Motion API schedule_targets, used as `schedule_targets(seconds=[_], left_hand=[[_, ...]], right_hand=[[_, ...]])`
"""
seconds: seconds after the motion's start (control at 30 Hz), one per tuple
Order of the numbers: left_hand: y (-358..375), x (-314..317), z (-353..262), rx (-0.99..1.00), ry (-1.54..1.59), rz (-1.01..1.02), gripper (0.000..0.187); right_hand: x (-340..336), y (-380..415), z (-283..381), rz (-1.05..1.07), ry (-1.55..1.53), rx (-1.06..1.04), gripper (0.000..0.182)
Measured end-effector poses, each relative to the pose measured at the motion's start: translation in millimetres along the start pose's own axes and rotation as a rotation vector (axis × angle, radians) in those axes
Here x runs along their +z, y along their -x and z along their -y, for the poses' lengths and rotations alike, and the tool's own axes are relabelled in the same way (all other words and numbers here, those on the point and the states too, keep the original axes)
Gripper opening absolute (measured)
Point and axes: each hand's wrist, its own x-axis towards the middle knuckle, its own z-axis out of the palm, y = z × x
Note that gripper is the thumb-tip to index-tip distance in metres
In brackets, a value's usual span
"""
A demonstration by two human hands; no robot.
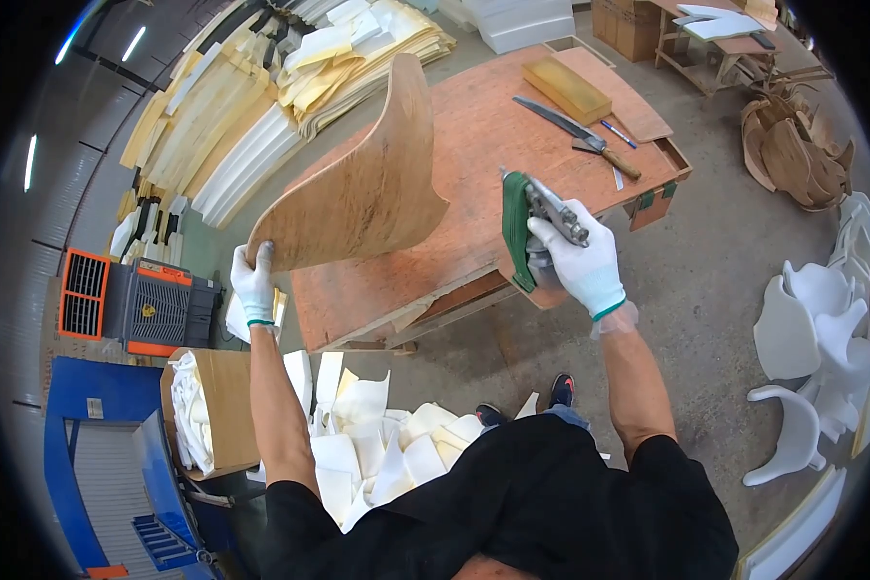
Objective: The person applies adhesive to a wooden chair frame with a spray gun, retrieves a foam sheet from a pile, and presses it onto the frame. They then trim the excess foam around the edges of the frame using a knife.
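A curved brown wooden shell [358,193] stands tilted over the left part of the wooden table [474,126]. My left hand [253,280], in a white glove with a green cuff, grips the shell's lower left edge. In my right hand [580,256], gloved the same way, is a metal spray gun [556,213], held above the table's front edge. Beside the gun, on its left, is a green banded object [516,232]; how the two are joined is unclear.
On the table lie a yellow block [566,87], a long knife [575,133] and a blue pen [619,133]. Foam sheets [348,58] are stacked behind. White foam pieces [387,445] and a cardboard box [227,411] are below left; white shells [812,338] stand right.
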Motion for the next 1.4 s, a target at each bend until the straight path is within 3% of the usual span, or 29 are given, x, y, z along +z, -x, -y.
schedule_targets(seconds=[0.07, 0.2, 0.6, 0.8, 1.13, 1.2, 1.33, 1.4], left_hand=[[-2.1, 0.3, 0.8, 0.013, -0.002, -0.002, 0.029], [-1.9, 2.0, -3.1, -0.012, -0.001, 0.007, 0.029], [-6.3, 6.7, 0.8, -0.018, 0.014, -0.040, 0.029], [-14.6, 15.4, -6.7, -0.009, -0.020, -0.057, 0.033], [-28.0, 26.4, -12.2, 0.003, -0.120, -0.060, 0.034], [-28.2, 26.4, -14.7, -0.005, -0.090, -0.050, 0.035], [-28.1, 25.6, -19.5, -0.013, -0.092, -0.041, 0.034], [-29.7, 25.1, -17.3, -0.012, -0.108, -0.049, 0.035]], right_hand=[[-1.6, 6.0, 4.8, 0.062, -0.047, 0.064, 0.026], [2.8, 13.0, -1.6, 0.010, -0.051, -0.036, 0.027], [7.3, 25.9, 12.8, 0.009, -0.118, -0.081, 0.027], [14.7, 37.7, 26.7, 0.094, -0.142, -0.025, 0.024], [24.0, 49.3, 38.2, 0.208, -0.144, -0.106, 0.024], [21.2, 50.0, 36.0, 0.176, -0.156, -0.021, 0.024], [17.6, 47.9, 19.0, -0.024, -0.109, -0.013, 0.023], [8.4, 45.3, 7.4, -0.022, -0.036, -0.064, 0.023]])
